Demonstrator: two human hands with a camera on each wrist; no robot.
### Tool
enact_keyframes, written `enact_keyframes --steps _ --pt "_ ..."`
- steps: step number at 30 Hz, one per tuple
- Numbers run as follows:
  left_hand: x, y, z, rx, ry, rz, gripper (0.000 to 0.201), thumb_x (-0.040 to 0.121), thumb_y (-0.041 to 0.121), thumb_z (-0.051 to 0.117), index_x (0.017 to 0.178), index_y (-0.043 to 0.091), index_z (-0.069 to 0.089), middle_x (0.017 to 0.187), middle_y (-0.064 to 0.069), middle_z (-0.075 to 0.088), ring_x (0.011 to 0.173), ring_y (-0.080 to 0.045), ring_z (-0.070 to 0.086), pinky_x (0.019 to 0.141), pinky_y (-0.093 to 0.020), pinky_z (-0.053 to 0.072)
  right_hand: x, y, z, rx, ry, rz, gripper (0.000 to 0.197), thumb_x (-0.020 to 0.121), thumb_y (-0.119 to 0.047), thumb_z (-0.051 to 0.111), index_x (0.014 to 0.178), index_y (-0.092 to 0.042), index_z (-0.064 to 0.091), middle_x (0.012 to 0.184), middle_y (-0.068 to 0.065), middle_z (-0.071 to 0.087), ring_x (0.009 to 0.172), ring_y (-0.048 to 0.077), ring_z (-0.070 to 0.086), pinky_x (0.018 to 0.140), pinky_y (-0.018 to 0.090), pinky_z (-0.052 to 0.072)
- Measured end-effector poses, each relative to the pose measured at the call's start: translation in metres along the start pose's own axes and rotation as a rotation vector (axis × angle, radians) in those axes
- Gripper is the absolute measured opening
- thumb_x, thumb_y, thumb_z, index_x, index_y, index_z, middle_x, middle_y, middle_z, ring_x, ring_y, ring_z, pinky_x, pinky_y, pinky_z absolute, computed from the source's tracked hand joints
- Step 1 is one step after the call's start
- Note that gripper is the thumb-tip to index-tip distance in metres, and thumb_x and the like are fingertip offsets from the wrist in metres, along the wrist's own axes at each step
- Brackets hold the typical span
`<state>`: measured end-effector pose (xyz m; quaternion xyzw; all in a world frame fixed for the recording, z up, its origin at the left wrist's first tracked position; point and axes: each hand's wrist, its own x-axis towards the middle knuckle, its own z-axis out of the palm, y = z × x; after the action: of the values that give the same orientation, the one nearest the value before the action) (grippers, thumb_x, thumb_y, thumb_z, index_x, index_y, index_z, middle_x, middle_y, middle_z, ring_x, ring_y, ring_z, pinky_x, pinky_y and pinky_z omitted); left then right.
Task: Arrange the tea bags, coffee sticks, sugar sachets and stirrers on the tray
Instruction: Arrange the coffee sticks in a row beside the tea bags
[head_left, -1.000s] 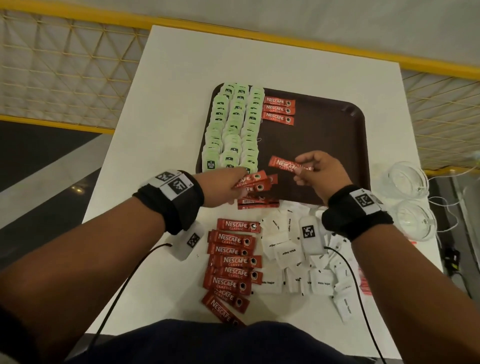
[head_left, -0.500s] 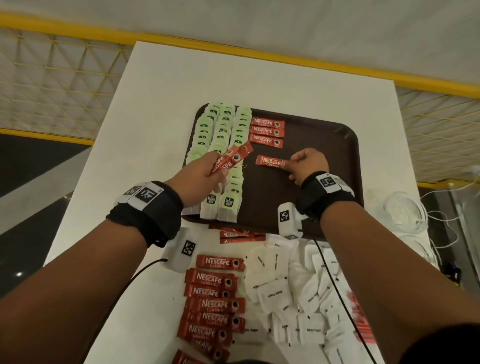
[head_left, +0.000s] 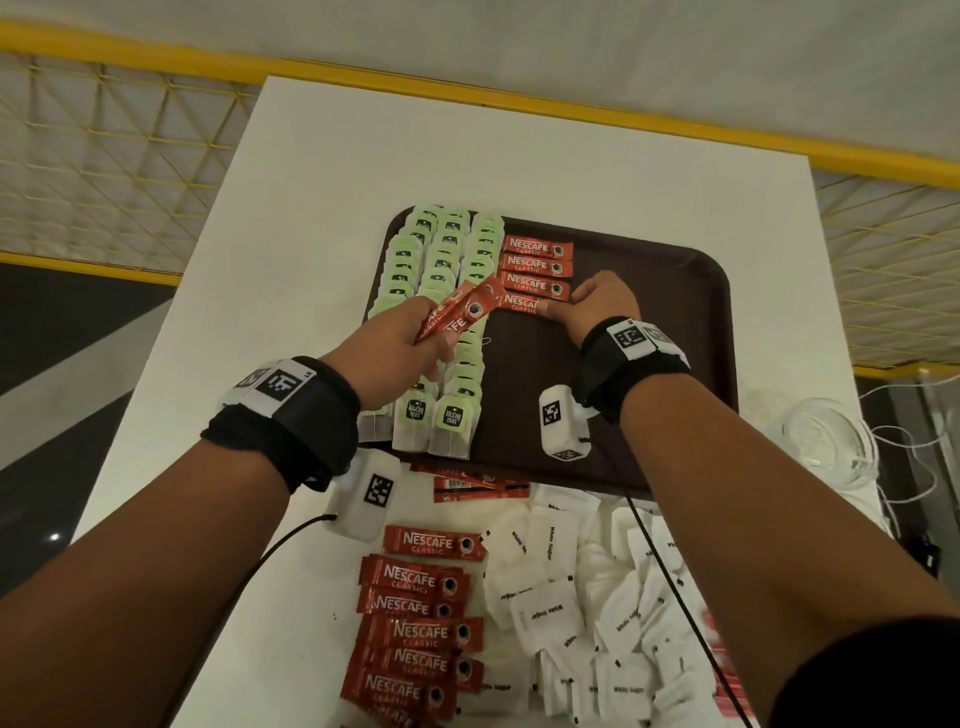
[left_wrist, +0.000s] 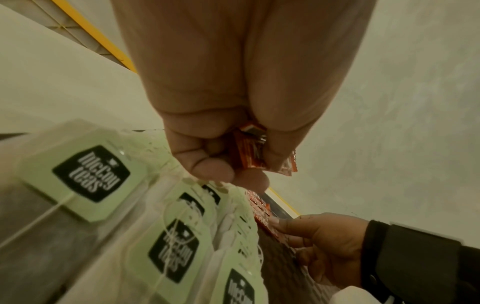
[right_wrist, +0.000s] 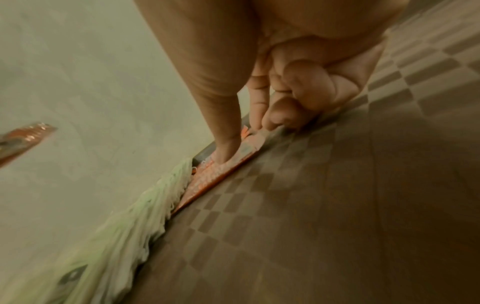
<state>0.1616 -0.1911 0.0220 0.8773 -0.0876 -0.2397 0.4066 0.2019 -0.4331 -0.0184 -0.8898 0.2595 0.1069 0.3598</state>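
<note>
Left hand (head_left: 400, 348): bare, no glove or ring visible.
Left forearm: bare up to the near edge of the head view.
Left wide black fabric wristband (head_left: 291, 421): wraps the wrist; white tags printed with black square codes sit on top.
Left white rounded plastic camera pod (head_left: 366, 493): hangs under the wrist, black square code on its face.
Left thin black cable (head_left: 244, 571): runs from the pod back along the arm.
Right hand (head_left: 597, 306): bare.
Right wide black fabric wristband (head_left: 623, 369): same make, white coded tags on top.
Right white rounded plastic camera pod (head_left: 561, 423): coded on two faces.
Right thin black cable (head_left: 670, 571): trails back from the pod.
Dark sleeve edge (head_left: 872, 675): at the right upper arm.
</note>
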Motion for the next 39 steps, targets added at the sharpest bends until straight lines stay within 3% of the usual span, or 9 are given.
enact_keyframes --steps 4,8,10,13,18,23,30,34,39 --pt "0.002 0.002 -0.002 -0.022 -0.051 0.006 0.016 0.099 0.034 0.053 0.105 0.02 0.055 0.09 0.006 0.069 0.07 -0.003 0.065 0.066 -0.025 0.052 -0.02 -0.012 -0.011 0.023 0.01 -0.19 0.033 0.089 -0.05 0.062 0.095 -0.018 0.057 0.093 -0.003 0.059 0.085 0.013 0.056 0.069 0.026 0.04" --pt "0.006 0.005 0.0 -0.065 -0.052 0.009 0.019 0.096 0.033 0.06 0.108 0.019 0.057 0.088 0.005 0.071 0.068 -0.003 0.067 0.06 -0.018 0.051 -0.055 -0.027 -0.022 0.23 -0.333 -0.275 0.032 0.087 -0.049 0.065 0.092 -0.018 0.063 0.088 0.001 0.068 0.066 0.01 0.06 0.058 0.025 0.049" --pt "0.008 0.007 0.002 -0.079 -0.037 0.014 0.019 0.094 0.033 0.063 0.107 0.021 0.056 0.087 0.005 0.071 0.064 -0.001 0.065 0.056 -0.015 0.049 -0.063 -0.026 -0.023 0.248 -0.369 -0.301 0.025 0.084 -0.036 0.074 0.093 -0.015 0.063 0.084 0.005 0.07 0.064 0.011 0.064 0.057 0.023 0.051" --pt "0.009 0.008 0.006 -0.095 -0.027 0.025 0.026 0.092 0.035 0.065 0.11 0.019 0.055 0.086 0.004 0.07 0.06 0.0 0.064 0.055 -0.015 0.05 -0.065 -0.017 -0.02 0.384 -0.351 -0.258 0.019 0.082 -0.013 0.077 0.095 -0.008 0.064 0.078 0.009 0.07 0.064 0.016 0.067 0.057 0.023 0.054" --pt "0.007 0.004 0.011 -0.084 0.018 0.037 0.024 0.097 0.04 0.055 0.11 0.02 0.052 0.078 0.006 0.066 0.057 0.0 0.06 0.052 -0.016 0.046 -0.069 0.012 -0.019 0.529 -0.326 -0.114 0.015 0.083 -0.007 0.074 0.097 -0.004 0.068 0.082 0.012 0.072 0.068 0.015 0.068 0.064 0.023 0.057" --pt "0.008 -0.005 0.007 -0.186 0.063 0.013 0.021 0.102 0.033 0.049 0.112 0.015 0.053 0.087 0.002 0.069 0.06 -0.008 0.059 0.065 -0.037 0.05 -0.062 0.042 -0.018 0.693 -0.238 0.124 0.009 0.088 -0.008 0.068 0.097 -0.007 0.067 0.085 0.008 0.07 0.071 0.012 0.067 0.066 0.023 0.055" --pt "0.004 -0.015 0.002 -0.206 0.109 -0.003 0.022 0.101 0.033 0.049 0.111 0.014 0.053 0.087 0.001 0.068 0.061 -0.009 0.059 0.064 -0.033 0.049 -0.033 0.029 -0.01 0.467 -0.167 0.262 0.015 0.089 -0.016 0.069 0.102 -0.012 0.064 0.088 0.004 0.07 0.063 0.009 0.064 0.053 0.02 0.052" --pt "0.002 -0.018 0.001 -0.227 0.109 -0.015 0.024 0.102 0.033 0.049 0.113 0.012 0.053 0.088 -0.001 0.069 0.063 -0.01 0.059 0.067 -0.038 0.05 -0.024 0.018 -0.003 0.322 -0.118 0.233 0.013 0.087 -0.022 0.073 0.093 -0.012 0.067 0.085 0.003 0.07 0.059 0.01 0.064 0.049 0.022 0.049" --pt "-0.002 -0.017 -0.001 -0.233 0.127 -0.012 0.015 0.101 0.03 0.05 0.108 0.017 0.053 0.09 -0.004 0.07 0.064 -0.012 0.059 0.063 -0.032 0.048 -0.017 0.011 -0.001 0.193 -0.094 0.227 0.019 0.084 -0.03 0.076 0.077 -0.018 0.063 0.078 -0.001 0.068 0.057 0.011 0.065 0.053 0.026 0.05"
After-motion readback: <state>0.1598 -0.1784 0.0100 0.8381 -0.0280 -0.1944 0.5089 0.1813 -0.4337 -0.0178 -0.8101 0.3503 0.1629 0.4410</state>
